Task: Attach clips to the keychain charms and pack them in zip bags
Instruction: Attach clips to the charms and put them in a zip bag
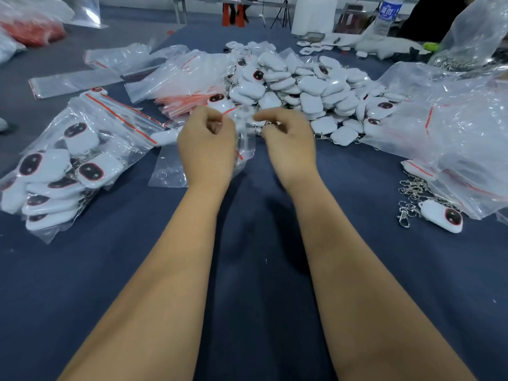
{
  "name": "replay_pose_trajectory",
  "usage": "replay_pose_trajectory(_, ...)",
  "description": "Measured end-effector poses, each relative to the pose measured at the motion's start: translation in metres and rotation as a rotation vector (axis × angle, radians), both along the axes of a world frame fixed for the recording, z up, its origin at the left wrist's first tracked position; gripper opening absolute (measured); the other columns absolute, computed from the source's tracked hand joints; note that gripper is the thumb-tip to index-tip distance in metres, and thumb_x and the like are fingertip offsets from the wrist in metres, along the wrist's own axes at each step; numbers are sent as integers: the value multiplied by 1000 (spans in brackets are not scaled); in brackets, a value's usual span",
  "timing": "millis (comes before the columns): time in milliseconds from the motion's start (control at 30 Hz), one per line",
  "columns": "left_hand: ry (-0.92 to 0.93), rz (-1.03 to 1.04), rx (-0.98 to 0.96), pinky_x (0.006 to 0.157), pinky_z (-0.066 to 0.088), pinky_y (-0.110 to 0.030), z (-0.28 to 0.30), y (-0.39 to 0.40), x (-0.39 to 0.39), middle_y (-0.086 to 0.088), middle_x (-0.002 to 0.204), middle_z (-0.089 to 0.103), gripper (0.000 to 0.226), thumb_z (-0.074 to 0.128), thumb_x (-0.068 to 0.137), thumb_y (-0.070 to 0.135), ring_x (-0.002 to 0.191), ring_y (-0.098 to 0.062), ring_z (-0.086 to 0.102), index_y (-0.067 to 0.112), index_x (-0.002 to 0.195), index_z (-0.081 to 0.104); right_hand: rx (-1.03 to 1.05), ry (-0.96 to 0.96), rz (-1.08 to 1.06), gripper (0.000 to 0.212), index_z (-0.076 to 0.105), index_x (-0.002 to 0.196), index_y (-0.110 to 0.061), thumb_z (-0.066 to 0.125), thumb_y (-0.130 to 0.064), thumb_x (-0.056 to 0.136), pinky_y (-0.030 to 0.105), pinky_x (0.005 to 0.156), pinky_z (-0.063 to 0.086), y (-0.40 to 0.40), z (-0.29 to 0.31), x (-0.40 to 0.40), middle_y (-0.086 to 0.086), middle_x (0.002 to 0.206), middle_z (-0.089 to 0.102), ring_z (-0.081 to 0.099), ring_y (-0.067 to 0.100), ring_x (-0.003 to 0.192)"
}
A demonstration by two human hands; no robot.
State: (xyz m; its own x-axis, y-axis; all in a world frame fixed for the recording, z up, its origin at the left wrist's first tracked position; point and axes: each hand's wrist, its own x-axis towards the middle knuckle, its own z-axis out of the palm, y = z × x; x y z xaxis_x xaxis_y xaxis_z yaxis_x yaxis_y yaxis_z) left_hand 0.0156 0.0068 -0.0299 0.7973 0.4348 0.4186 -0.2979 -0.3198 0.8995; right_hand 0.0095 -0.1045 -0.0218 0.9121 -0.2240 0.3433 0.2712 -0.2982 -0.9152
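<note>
My left hand (206,144) and my right hand (288,141) are raised over the middle of the table, and between them hangs a small clear zip bag (243,133) with a red seal line. Each hand pinches one side of the bag's top edge. The bag's contents are blurred and I cannot tell whether a charm is inside. Just beyond my hands lies a big pile of white keychain charms (308,86), some showing dark oval faces. Loose metal clips (412,193) lie at the right beside one charm (442,215).
A filled zip bag of charms (63,166) lies at the left. A stack of red-lined zip bags (184,103) sits behind my left hand. Large crumpled plastic bags (453,127) cover the right side. A water bottle (387,15) stands at the back. The blue tablecloth (255,243) spreads under my forearms.
</note>
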Motion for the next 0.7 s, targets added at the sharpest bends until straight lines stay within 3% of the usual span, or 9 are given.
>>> replay_pose_trajectory(67,77,79,-178,59,37,-20,-1,5,5,11,62,48,17,57,85,13,56,-3,42,22,71,54,102,7,-170,33,67,83,-32,49,-5,84,17,66,45,-20,5,9,2,107,64,54,-1,66)
replay_pose_trajectory(167,108,137,-435,55,36,-22,0,10,10,8,65,46,21,54,86,12,55,-8,40,22,68,49,63,82,-359,29,66,104,-26,49,-11,86,37,94,48,-53,7,29,2,118,53,56,18,99)
replay_pose_trajectory(233,117,114,-441,58,38,-24,-1,9,11,6,67,48,20,54,86,13,60,-11,43,23,69,50,24,129,-429,39,59,125,-21,51,-15,88,36,107,39,-71,9,44,1,127,41,44,19,119)
replay_pose_trajectory(333,123,24,-351,64,41,-25,-5,2,14,4,69,53,20,56,86,13,63,-11,50,24,70,54,26,109,-468,50,49,140,-29,51,-21,90,34,114,29,-85,19,63,3,154,22,24,20,140)
replay_pose_trajectory(433,144,-8,-255,59,38,-18,-7,0,15,10,66,52,14,58,85,14,55,0,45,22,74,56,-19,131,-434,56,36,147,-40,48,-31,93,40,118,22,-90,31,83,4,163,4,14,22,148)
replay_pose_trajectory(567,120,-12,-345,66,42,-34,-3,1,14,1,69,51,19,57,85,11,69,-19,51,21,70,55,-441,419,-216,63,25,148,-49,40,-48,87,57,118,6,-76,25,92,1,165,3,-2,33,150)
replay_pose_trajectory(633,-11,55,-480,65,39,-34,3,4,13,-3,70,48,24,56,86,6,68,-21,47,20,68,51,-503,412,-128,69,29,146,-49,50,-46,80,57,117,13,-67,13,83,0,164,3,-2,37,148)
replay_pose_trajectory(700,-177,171,-575,64,38,-23,11,11,10,-1,69,44,27,55,87,1,64,-10,43,19,69,48,-546,397,-61,77,28,144,-51,59,-42,74,54,113,23,-64,5,72,1,160,9,8,38,144)
